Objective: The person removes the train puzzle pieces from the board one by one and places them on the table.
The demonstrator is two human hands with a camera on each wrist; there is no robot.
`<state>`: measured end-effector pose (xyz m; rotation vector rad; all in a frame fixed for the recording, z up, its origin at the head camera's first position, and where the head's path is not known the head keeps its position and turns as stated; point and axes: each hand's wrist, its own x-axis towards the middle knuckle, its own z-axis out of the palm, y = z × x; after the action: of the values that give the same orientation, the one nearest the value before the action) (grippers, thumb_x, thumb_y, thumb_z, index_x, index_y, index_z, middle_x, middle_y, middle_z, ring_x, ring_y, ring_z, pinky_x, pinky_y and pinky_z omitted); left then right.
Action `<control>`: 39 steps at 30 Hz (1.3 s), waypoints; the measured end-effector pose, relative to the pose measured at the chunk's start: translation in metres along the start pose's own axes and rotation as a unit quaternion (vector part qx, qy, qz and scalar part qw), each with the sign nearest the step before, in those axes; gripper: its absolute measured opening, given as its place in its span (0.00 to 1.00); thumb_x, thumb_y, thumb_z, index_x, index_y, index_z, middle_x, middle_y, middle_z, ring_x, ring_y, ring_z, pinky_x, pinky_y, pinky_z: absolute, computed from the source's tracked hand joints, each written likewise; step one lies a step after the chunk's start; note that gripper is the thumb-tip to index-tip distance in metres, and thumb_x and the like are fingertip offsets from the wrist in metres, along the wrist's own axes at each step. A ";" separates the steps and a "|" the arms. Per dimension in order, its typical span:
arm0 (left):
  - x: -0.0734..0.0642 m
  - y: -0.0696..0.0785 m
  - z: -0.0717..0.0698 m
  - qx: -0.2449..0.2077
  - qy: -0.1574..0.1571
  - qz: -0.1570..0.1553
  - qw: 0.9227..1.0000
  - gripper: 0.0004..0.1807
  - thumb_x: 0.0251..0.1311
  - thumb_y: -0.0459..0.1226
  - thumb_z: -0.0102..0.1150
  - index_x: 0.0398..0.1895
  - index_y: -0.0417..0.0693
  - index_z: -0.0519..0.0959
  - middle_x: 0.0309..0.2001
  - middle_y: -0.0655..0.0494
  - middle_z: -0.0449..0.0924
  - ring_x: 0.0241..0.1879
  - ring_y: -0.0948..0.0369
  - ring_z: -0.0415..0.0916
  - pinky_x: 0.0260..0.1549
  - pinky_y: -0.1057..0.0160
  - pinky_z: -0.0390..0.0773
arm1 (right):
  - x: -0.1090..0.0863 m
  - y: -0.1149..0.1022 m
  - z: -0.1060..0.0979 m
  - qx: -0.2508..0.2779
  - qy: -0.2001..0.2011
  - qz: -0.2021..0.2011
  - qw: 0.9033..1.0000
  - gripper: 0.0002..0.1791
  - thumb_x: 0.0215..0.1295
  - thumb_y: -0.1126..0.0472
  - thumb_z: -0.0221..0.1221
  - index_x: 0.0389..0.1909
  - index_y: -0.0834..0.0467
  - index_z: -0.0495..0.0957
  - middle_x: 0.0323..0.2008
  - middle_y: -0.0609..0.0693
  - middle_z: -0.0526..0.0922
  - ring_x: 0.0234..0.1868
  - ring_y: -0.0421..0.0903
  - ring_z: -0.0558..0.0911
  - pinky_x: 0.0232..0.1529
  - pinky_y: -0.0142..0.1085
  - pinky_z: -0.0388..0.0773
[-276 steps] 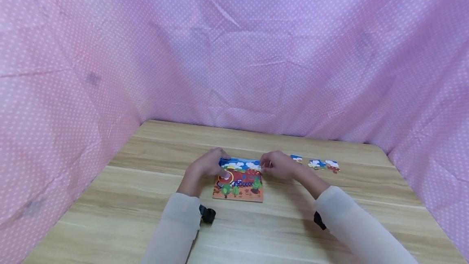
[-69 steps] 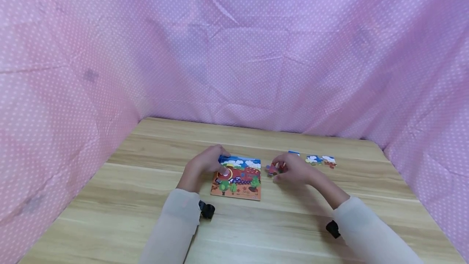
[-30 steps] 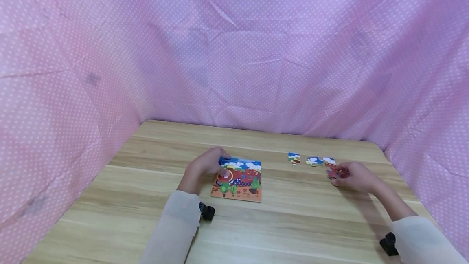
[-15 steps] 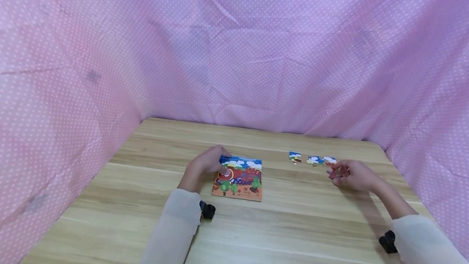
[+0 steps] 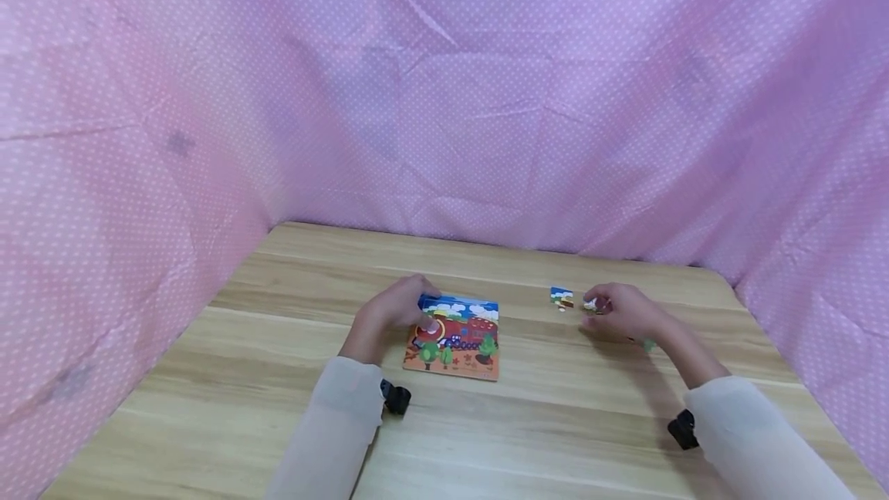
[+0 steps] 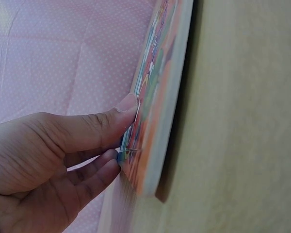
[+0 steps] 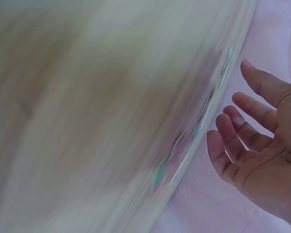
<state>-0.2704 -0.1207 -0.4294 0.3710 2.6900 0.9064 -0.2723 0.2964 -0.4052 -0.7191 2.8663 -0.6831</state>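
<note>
A jigsaw puzzle in a flat tray (image 5: pixel 461 342), with a red train, trees and clouds, lies on the table. My left hand (image 5: pixel 399 307) holds it at its left edge. In the left wrist view the thumb presses on the picture side of the puzzle (image 6: pixel 150 141) and the fingertips are at its edge. Over the loose pieces (image 5: pixel 594 304) at the right is my right hand (image 5: pixel 628 313), holding nothing. It hides most of them; a green bit (image 5: pixel 649 346) shows by the wrist. The right wrist view shows its fingers relaxed, apart from the row of pieces (image 7: pixel 177 150).
One separate piece (image 5: pixel 562 297) with blue sky lies left of the right hand. The wood-grain table (image 5: pixel 444 430) meets a pink dotted cloth (image 5: pixel 444 99) at its back and sides.
The right hand carried a red puzzle piece away from beside the puzzle to the right-hand pieces, let go of it and moved back left over them. The left hand has stayed on the puzzle.
</note>
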 end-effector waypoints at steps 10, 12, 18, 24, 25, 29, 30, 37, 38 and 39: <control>0.002 0.001 0.002 0.009 -0.001 0.005 1.000 0.28 0.60 0.36 0.73 0.65 0.50 0.80 0.66 0.50 0.74 0.68 0.49 0.68 0.69 0.45 0.68 | 0.040 -0.043 0.025 0.008 -0.021 -0.024 0.999 0.20 0.67 0.57 0.67 0.52 0.68 0.81 0.35 0.49 0.80 0.36 0.43 0.77 0.40 0.40 0.77; 0.002 0.001 0.002 0.008 -0.001 0.006 1.000 0.28 0.60 0.36 0.73 0.65 0.50 0.80 0.66 0.50 0.74 0.68 0.49 0.68 0.70 0.46 0.67 | 0.046 -0.053 0.030 0.006 -0.030 -0.021 0.999 0.20 0.68 0.56 0.67 0.53 0.67 0.81 0.36 0.49 0.81 0.36 0.44 0.76 0.41 0.40 0.77; 0.003 0.000 0.003 0.007 0.000 0.007 1.000 0.28 0.60 0.36 0.73 0.65 0.49 0.80 0.66 0.50 0.74 0.68 0.49 0.68 0.70 0.46 0.67 | 0.062 -0.080 0.049 0.000 -0.057 -0.030 0.998 0.20 0.69 0.54 0.67 0.54 0.62 0.82 0.38 0.48 0.83 0.37 0.43 0.78 0.43 0.40 0.79; 0.002 -0.001 0.002 0.003 -0.001 0.003 1.000 0.28 0.60 0.35 0.73 0.65 0.49 0.80 0.65 0.51 0.74 0.68 0.49 0.68 0.69 0.45 0.68 | 0.075 -0.105 0.066 -0.001 -0.076 -0.048 0.996 0.15 0.70 0.55 0.66 0.53 0.59 0.84 0.34 0.44 0.82 0.35 0.43 0.76 0.41 0.40 0.78; 0.002 -0.001 0.002 0.002 -0.001 0.003 1.000 0.28 0.60 0.35 0.73 0.65 0.49 0.80 0.65 0.51 0.75 0.67 0.49 0.69 0.69 0.45 0.68 | 0.077 -0.108 0.069 -0.005 -0.076 -0.052 0.996 0.15 0.69 0.55 0.66 0.52 0.58 0.84 0.34 0.43 0.81 0.35 0.42 0.76 0.41 0.39 0.77; 0.002 -0.001 0.001 -0.003 -0.002 -0.001 1.000 0.28 0.60 0.35 0.73 0.65 0.50 0.80 0.64 0.51 0.75 0.67 0.49 0.69 0.69 0.45 0.68 | 0.085 -0.121 0.080 -0.015 -0.087 -0.069 0.994 0.15 0.69 0.52 0.67 0.50 0.56 0.85 0.34 0.43 0.81 0.35 0.42 0.76 0.40 0.38 0.76; 0.002 -0.001 0.000 -0.002 -0.003 -0.001 1.000 0.28 0.60 0.35 0.73 0.65 0.50 0.80 0.64 0.52 0.75 0.66 0.49 0.69 0.69 0.45 0.68 | 0.087 -0.124 0.082 -0.017 -0.092 -0.068 0.993 0.16 0.69 0.51 0.67 0.51 0.55 0.85 0.34 0.42 0.81 0.36 0.42 0.76 0.41 0.38 0.76; 0.002 -0.001 -0.002 -0.005 -0.005 -0.001 1.000 0.27 0.60 0.35 0.73 0.65 0.48 0.80 0.63 0.51 0.75 0.65 0.50 0.70 0.68 0.46 0.69 | 0.094 -0.140 0.093 -0.012 -0.099 -0.073 0.992 0.20 0.66 0.50 0.69 0.54 0.56 0.85 0.40 0.45 0.81 0.40 0.43 0.76 0.47 0.39 0.79; 0.002 0.000 -0.002 -0.005 -0.006 -0.001 1.000 0.27 0.61 0.35 0.73 0.65 0.48 0.80 0.63 0.51 0.75 0.65 0.50 0.70 0.68 0.46 0.69 | 0.094 -0.141 0.093 -0.009 -0.100 -0.076 0.992 0.21 0.66 0.50 0.70 0.54 0.57 0.85 0.40 0.45 0.81 0.40 0.42 0.77 0.48 0.39 0.79; 0.003 0.001 -0.002 -0.005 -0.006 -0.002 1.000 0.27 0.61 0.35 0.73 0.65 0.48 0.80 0.63 0.51 0.75 0.65 0.50 0.70 0.68 0.46 0.69 | 0.094 -0.142 0.094 -0.005 -0.102 -0.079 0.992 0.21 0.65 0.50 0.70 0.54 0.57 0.84 0.41 0.46 0.81 0.40 0.42 0.77 0.48 0.39 0.79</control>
<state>-0.2734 -0.1202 -0.4271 0.3677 2.6734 0.9132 -0.2756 0.1026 -0.4248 -0.9643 2.6507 -0.5756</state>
